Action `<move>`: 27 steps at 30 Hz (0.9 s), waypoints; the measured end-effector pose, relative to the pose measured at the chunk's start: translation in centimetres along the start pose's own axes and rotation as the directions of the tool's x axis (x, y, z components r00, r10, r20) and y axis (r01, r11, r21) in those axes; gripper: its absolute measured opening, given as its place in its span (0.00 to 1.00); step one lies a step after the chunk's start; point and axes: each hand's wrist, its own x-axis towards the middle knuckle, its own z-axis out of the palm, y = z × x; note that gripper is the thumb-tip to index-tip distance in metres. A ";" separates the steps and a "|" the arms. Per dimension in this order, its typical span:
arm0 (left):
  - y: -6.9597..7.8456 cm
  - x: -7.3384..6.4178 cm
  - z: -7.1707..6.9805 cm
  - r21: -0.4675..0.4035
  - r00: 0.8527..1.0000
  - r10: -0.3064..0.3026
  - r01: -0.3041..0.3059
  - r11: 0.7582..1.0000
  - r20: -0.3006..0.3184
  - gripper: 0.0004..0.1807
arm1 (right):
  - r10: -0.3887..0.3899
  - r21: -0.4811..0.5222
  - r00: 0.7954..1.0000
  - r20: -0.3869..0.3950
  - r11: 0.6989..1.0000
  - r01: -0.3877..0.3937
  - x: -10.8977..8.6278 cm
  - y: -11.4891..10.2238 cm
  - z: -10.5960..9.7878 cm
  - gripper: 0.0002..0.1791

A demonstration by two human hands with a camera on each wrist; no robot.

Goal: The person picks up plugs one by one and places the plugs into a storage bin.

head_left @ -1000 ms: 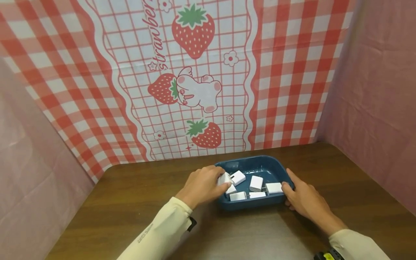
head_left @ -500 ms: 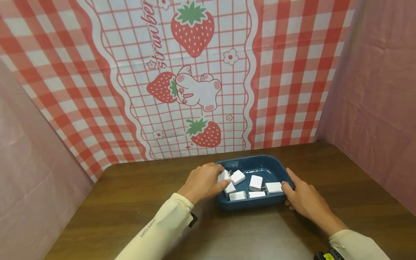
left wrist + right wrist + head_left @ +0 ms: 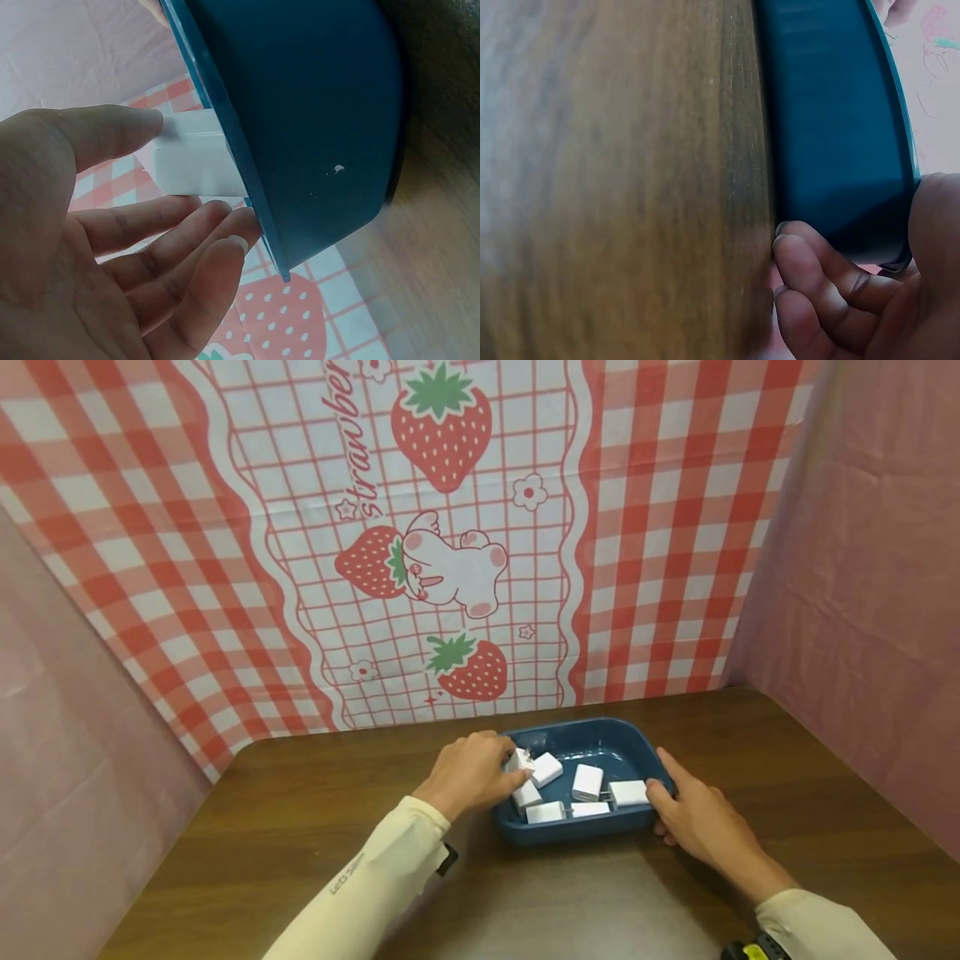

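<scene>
In the head view a blue plastic tray [image 3: 577, 833] sits on the table with several white charger plugs in it. My left hand [image 3: 471, 774] is at its left end, pinching one charger plug [image 3: 199, 161] between thumb and index finger right at the rim. The other left fingers lie below it, loosely bent. Metal prongs on this plug point up and away from me. My right hand [image 3: 701, 814] grips the right end of the tray, thumb over the rim and fingers beneath. Another charger plug [image 3: 628, 792] lies inside near that thumb.
Loose charger plugs lie along the tray's front wall, among them a small plug [image 3: 545, 812]. One charger plug [image 3: 587, 782] is in the middle. Behind the wooden table [image 3: 315, 827] hangs a strawberry-print cloth [image 3: 442, 527]. Pink cloth [image 3: 862, 568] hangs at the sides.
The plug in my left hand has tilted, its prongs swinging from rightward to upward. More of the plug below it shows. My right hand keeps its grip on the tray.
</scene>
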 end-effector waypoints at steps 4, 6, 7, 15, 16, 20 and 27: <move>-0.2 0.2 0.0 0.013 1.000 -0.009 0.009 1.000 0.003 0.25 | 0.002 -0.002 1.000 0.012 1.000 -0.002 0.1 0.1 0.0 0.41; -0.2 0.3 0.0 0.015 1.000 -0.017 0.016 1.000 0.010 0.25 | -0.002 -0.002 1.000 0.012 1.000 0.002 0.1 0.1 0.0 0.41; -0.3 0.3 0.0 0.015 1.000 -0.020 0.019 1.000 0.013 0.26 | -0.002 -0.002 1.000 0.014 1.000 0.002 0.1 0.2 0.1 0.41; -0.5 0.2 -0.2 0.002 0.999 -0.043 0.043 0.999 -0.023 0.26 | 0.004 0.002 1.000 0.014 1.000 -0.004 0.1 0.2 0.2 0.41; -0.5 0.2 -0.3 -0.004 0.999 -0.047 0.047 0.999 -0.027 0.25 | 0.005 0.004 1.000 0.015 1.000 -0.005 0.1 0.2 0.2 0.41; -0.8 0.1 -0.2 -0.018 0.998 -0.055 0.055 0.998 -0.038 0.24 | 0.004 0.004 1.000 0.012 1.000 -0.004 0.1 0.1 0.1 0.41; -1.1 0.1 -0.1 -0.004 0.998 -0.052 0.052 0.999 -0.035 0.23 | -0.001 0.006 1.000 0.012 1.000 0.001 0.2 0.1 -0.1 0.41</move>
